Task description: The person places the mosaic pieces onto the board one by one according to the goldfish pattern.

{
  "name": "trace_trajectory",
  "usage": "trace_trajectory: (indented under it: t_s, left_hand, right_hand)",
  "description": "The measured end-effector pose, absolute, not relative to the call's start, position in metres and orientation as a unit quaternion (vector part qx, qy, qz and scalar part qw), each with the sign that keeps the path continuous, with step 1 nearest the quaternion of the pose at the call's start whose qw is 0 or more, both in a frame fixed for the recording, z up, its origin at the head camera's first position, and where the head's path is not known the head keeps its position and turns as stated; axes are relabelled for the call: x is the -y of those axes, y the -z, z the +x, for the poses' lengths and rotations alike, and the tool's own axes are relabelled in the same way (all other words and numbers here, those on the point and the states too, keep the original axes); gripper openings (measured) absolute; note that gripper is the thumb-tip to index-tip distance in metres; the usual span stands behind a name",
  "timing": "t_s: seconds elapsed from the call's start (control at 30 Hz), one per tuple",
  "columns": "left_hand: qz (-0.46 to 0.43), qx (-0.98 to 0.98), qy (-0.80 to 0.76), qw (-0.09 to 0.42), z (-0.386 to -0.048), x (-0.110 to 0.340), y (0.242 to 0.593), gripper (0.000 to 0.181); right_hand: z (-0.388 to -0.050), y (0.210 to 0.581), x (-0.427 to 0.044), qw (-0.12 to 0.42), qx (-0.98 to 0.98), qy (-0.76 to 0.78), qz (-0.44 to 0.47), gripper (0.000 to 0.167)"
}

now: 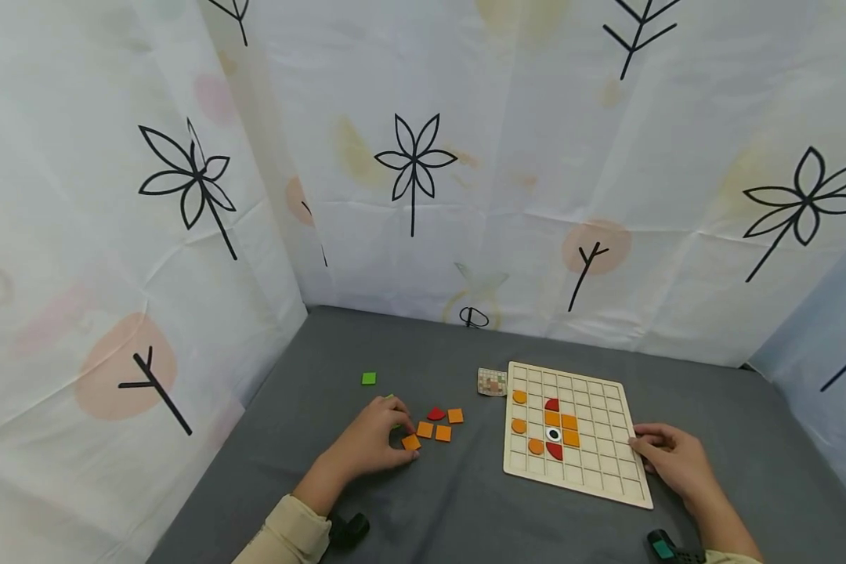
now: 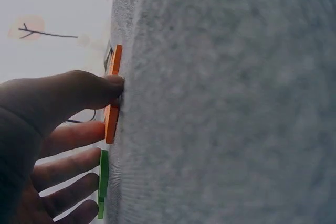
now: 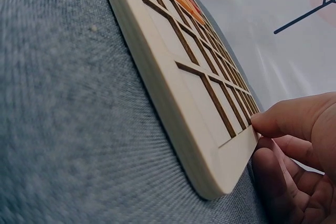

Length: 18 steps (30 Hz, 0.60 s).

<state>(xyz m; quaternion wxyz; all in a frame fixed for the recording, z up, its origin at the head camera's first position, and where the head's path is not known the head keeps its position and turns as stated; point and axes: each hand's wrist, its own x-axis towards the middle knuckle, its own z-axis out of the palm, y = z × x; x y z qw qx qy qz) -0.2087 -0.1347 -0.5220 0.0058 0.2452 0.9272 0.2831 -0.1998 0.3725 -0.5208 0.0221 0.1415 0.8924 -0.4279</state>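
Note:
My left hand [image 1: 372, 440] is over the left group of tiles, thumb and index finger pinching an orange square tile [image 1: 411, 442] low on the cloth. In the left wrist view the thumb covers part of the orange tiles [image 2: 111, 124], and green tiles [image 2: 103, 174] stand by the other fingertips. My right hand [image 1: 677, 462] grips the right edge of a wooden grid board [image 1: 606, 470], thumb on top and fingers curled at the side. On the board lie orange squares [image 1: 569, 422], orange circles [image 1: 536, 446], red quarter-round pieces [image 1: 554, 451] and an eye tile [image 1: 553, 434].
More orange square tiles [image 1: 442, 433] and a red piece [image 1: 436, 413] lie right of the left hand. A green square [image 1: 369, 378] sits farther back. A small pattern card [image 1: 491, 382] touches the board's left side. Patterned curtains [image 1: 423, 258] border the grey cloth [image 1: 458, 509].

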Motion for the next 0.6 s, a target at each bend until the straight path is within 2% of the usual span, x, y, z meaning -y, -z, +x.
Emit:
trace_trajectory:
  t_s: [0.37, 0.6]
  left_hand:
    - [0.250, -0.928, -0.277, -0.021, -0.208, 0.136, 0.522, 0.015]
    - [0.282, -0.917, -0.280, -0.028, -0.222, 0.106, 0.509, 0.015]
  right_hand:
    - [-0.201, 0.523, -0.372, 0.016, -0.895, 0.421, 0.145, 0.051]
    - [-0.201, 0.520, -0.372, 0.022, -0.896, 0.422, 0.138, 0.052]
